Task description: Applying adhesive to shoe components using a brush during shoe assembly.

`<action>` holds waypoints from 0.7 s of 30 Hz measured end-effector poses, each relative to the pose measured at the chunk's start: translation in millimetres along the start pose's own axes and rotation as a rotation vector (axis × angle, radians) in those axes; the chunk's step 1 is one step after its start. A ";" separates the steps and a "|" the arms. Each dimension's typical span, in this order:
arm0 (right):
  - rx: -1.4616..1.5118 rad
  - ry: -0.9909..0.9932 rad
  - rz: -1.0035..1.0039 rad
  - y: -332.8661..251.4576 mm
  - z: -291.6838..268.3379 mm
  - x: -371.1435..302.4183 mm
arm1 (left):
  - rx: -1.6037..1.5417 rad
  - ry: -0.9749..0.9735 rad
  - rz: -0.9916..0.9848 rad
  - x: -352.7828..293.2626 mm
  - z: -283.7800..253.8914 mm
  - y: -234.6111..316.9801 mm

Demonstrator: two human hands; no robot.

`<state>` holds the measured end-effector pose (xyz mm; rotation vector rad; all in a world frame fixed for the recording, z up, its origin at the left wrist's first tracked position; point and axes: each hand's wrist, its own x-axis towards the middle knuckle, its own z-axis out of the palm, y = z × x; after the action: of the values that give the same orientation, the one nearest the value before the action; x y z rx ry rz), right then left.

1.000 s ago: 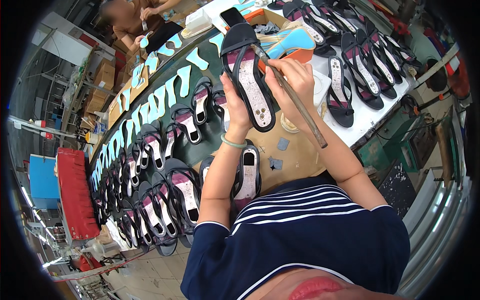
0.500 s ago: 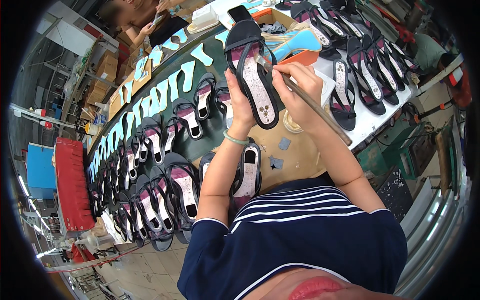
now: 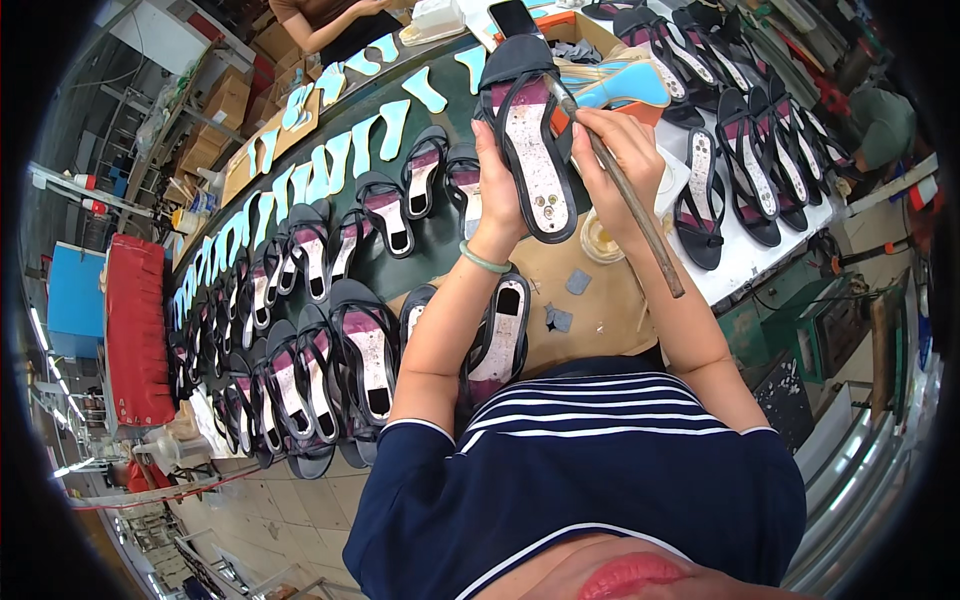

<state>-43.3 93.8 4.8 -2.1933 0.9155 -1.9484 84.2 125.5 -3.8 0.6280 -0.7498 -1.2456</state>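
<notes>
Upright in front of me is a black strappy sandal (image 3: 533,160) with a pale speckled insole, a purple band and round metal spots near its lower end. My left hand (image 3: 497,195) is closed on its left edge, thumb in front. In my right hand (image 3: 622,165) is a long wooden-handled brush (image 3: 645,225), slanting down to the right. Its bristle end is at the sandal's upper right edge, beside a strap; I cannot tell whether it touches the insole. Below my right hand stands a small round pot (image 3: 600,240) of pale yellowish stuff.
Rows of sandals (image 3: 380,215) and light-blue-and-white insole pieces (image 3: 340,160) cover the green table at left. More sandals (image 3: 745,160) lie on a white surface at right. An orange box (image 3: 640,112) and a phone (image 3: 513,18) are behind. A person (image 3: 325,25) sits across.
The brush end has moved from the purple insole area to the sandal's right edge, with the handle now steeper. The whole view has shifted slightly. Both hands keep their holds.
</notes>
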 end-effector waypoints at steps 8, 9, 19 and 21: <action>0.016 -0.026 0.012 1.9 2.7 0.2 | -0.028 -0.008 -0.014 0.2 -2.2 -0.2; 0.025 -0.026 0.016 2.1 2.3 0.8 | -0.025 -0.017 -0.010 1.1 -3.8 -0.6; 0.081 -0.045 0.010 2.9 -1.3 6.4 | -0.014 -0.044 -0.001 2.6 -7.0 2.3; 0.087 -0.048 0.006 2.5 -1.4 6.7 | -0.016 -0.037 0.005 1.9 -4.8 3.1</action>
<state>-45.5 89.0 9.9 -2.1765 0.8133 -1.8867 90.1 124.3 -4.1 0.5912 -0.7715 -1.2605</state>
